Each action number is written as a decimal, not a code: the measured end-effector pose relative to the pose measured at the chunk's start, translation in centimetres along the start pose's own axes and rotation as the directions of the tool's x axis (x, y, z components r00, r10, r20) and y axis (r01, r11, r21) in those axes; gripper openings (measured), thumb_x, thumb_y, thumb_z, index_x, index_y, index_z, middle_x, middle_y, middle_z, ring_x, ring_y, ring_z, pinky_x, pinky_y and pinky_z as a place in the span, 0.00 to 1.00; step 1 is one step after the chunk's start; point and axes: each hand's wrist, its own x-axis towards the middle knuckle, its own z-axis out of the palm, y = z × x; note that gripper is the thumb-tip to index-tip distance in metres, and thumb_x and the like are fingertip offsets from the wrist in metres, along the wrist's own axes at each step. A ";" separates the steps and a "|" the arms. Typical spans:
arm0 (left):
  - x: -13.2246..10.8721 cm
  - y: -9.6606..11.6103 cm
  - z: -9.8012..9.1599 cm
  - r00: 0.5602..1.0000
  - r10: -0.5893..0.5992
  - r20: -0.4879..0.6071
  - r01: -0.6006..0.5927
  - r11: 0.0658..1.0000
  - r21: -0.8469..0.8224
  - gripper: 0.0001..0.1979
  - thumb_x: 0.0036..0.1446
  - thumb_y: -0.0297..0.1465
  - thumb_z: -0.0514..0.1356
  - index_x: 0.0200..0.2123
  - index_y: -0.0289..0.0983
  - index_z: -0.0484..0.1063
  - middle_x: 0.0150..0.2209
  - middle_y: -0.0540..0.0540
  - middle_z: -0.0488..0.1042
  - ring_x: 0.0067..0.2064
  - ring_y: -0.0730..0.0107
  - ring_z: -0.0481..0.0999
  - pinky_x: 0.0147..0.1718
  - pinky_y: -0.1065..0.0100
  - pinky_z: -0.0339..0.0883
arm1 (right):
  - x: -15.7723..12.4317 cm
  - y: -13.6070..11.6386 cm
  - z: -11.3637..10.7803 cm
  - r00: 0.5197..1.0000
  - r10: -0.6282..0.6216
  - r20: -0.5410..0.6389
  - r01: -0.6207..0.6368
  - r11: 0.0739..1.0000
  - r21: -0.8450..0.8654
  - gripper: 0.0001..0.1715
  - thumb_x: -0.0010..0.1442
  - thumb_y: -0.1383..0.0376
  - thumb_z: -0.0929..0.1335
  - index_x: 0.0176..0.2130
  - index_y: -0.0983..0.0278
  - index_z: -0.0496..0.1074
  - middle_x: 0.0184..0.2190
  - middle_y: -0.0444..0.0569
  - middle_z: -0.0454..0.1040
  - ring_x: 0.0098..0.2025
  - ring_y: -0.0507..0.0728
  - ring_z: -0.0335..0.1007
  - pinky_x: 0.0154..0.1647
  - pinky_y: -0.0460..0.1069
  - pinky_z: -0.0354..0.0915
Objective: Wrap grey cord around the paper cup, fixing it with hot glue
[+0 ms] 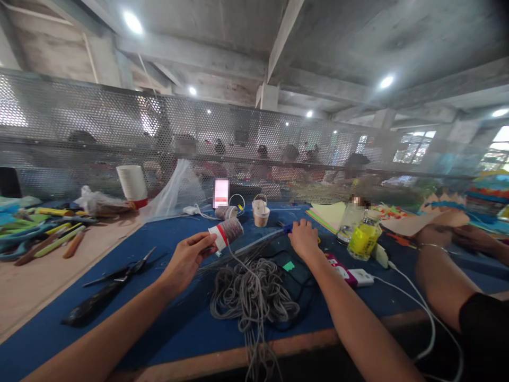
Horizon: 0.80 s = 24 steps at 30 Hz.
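Note:
My left hand (186, 261) pinches the rim of a paper cup (227, 233) with a white and red edge, tilted on its side and wrapped in grey-brown cord. A strand runs from the cup down to a loose heap of grey cord (254, 297), which hangs over the table's front edge. My right hand (304, 240) is at the blue handle (288, 228) of a tool lying beyond the heap, its fingers bent over it. What the fingertips grip is partly hidden. Another wrapped cup (226, 213) stands behind the first.
Black-handled scissors (113, 284) lie at left, near tools and stacked cups (132, 183). A small bucket (261, 212), a lit phone (221, 193) and a mesh screen are behind. To the right are a yellow jar (363, 239), a power strip (345, 271), cables and another person's arms.

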 end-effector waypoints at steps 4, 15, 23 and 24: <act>-0.1 0.2 0.3 1.000 -0.003 0.022 0.003 1.000 0.018 0.09 0.45 0.31 0.71 0.31 0.33 0.80 0.32 0.47 0.78 0.33 0.73 0.74 0.36 0.73 0.70 | -0.5 -2.6 -1.2 0.980 -0.200 -0.014 0.183 0.867 0.463 0.15 0.66 0.60 0.63 0.45 0.65 0.73 0.45 0.57 0.75 0.49 0.61 0.71 0.52 0.55 0.64; -0.5 0.3 0.7 0.998 0.050 0.030 -0.053 0.995 0.084 0.09 0.46 0.32 0.71 0.32 0.36 0.80 0.33 0.47 0.78 0.37 0.69 0.74 0.41 0.69 0.69 | -5.0 -8.2 -1.5 0.633 -0.759 0.152 -0.037 0.167 0.985 0.26 0.59 0.54 0.70 0.52 0.65 0.69 0.38 0.51 0.79 0.44 0.56 0.75 0.47 0.49 0.67; -0.9 0.5 0.7 0.987 0.144 0.068 -0.159 0.916 0.368 0.12 0.51 0.36 0.67 0.37 0.35 0.79 0.32 0.47 0.77 0.34 0.69 0.71 0.37 0.69 0.64 | -5.4 -8.3 -2.6 0.792 -0.607 -0.071 0.380 0.398 0.835 0.15 0.66 0.56 0.64 0.39 0.63 0.75 0.25 0.43 0.75 0.28 0.51 0.71 0.33 0.45 0.61; -1.0 0.6 0.8 0.985 0.156 0.072 -0.172 0.898 0.405 0.12 0.52 0.36 0.66 0.37 0.35 0.79 0.31 0.48 0.77 0.33 0.69 0.70 0.35 0.69 0.63 | -5.4 -8.3 -2.7 0.791 -0.598 -0.128 0.457 0.439 0.774 0.14 0.66 0.57 0.64 0.39 0.62 0.75 0.27 0.44 0.77 0.30 0.52 0.72 0.35 0.46 0.60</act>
